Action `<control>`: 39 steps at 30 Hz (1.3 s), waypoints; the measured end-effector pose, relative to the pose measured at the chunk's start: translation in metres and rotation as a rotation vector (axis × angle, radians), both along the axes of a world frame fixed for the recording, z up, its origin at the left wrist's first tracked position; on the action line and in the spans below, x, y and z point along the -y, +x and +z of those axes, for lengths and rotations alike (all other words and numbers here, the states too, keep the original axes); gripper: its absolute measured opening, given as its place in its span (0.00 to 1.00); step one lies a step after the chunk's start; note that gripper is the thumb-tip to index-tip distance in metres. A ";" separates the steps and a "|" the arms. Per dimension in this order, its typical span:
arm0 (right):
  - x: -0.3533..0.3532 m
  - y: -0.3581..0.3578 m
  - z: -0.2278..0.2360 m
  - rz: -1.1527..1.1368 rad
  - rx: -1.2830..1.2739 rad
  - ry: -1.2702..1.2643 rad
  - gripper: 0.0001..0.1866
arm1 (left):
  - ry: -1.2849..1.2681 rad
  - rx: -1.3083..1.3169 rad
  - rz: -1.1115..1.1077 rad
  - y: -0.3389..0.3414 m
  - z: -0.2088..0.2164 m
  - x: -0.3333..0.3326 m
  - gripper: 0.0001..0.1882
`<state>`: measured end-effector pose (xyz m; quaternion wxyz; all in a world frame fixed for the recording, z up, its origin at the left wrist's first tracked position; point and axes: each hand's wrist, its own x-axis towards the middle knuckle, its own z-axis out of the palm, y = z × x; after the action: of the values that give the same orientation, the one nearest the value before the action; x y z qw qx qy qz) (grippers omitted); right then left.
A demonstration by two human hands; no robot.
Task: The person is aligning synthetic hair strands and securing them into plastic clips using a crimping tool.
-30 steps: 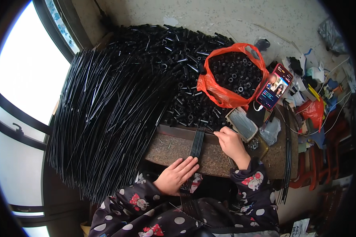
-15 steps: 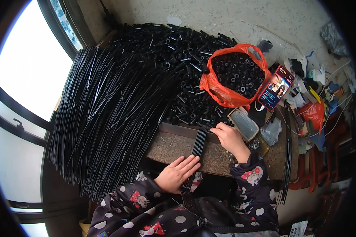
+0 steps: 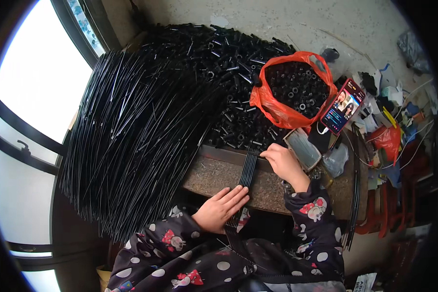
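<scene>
A flat row of thin black rods [image 3: 248, 170] lies side by side across the near edge of the worktop, its lower part running down over my lap. My left hand [image 3: 221, 210] rests on the row with its fingers stretched out, pressing it at the table's edge. At the far ends of the rods, my right hand [image 3: 284, 167] is closed in a pinch, thumb and forefinger together. What sits between those fingertips is too small to make out. The far rod ends lie against a dark metal bar [image 3: 222, 154].
A large heap of long black rods [image 3: 141, 131] covers the left side. Behind lies a pile of black tubular parts [image 3: 228, 53]. A red plastic bag [image 3: 277, 116] holds small black rings. Right of it are a phone [image 3: 343, 107], a box of thin pins [image 3: 304, 148] and clutter.
The whole view has shifted slightly. My left hand stays flat on the rods, and my right fingertips remain at their far ends with only a slight change in pose.
</scene>
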<state>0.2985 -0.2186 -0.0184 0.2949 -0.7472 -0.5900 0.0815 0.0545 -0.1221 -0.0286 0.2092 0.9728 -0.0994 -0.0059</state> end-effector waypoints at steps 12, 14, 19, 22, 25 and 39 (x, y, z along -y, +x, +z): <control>0.001 -0.017 -0.004 -0.143 0.016 0.015 0.07 | 0.085 0.052 0.013 -0.006 0.000 0.001 0.51; 0.001 -0.020 -0.004 -0.150 0.008 0.005 0.07 | -0.022 0.051 0.010 -0.007 -0.004 0.001 0.49; -0.003 -0.013 -0.004 -0.085 0.078 0.018 0.07 | -0.026 0.079 0.015 -0.008 -0.005 0.000 0.49; -0.006 -0.012 -0.009 -0.038 0.108 0.040 0.05 | 0.007 0.062 -0.002 -0.007 -0.002 0.000 0.49; -0.011 -0.020 -0.010 -0.097 0.162 0.092 0.03 | 0.005 0.075 -0.006 -0.005 -0.002 0.000 0.50; 0.017 -0.009 0.000 -0.077 0.147 0.101 0.06 | -0.051 0.071 0.025 -0.007 -0.001 0.000 0.51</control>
<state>0.2899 -0.2357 -0.0183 0.2910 -0.7576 -0.5841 -0.0146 0.0475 -0.1222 -0.0295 0.2305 0.9679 -0.0947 0.0338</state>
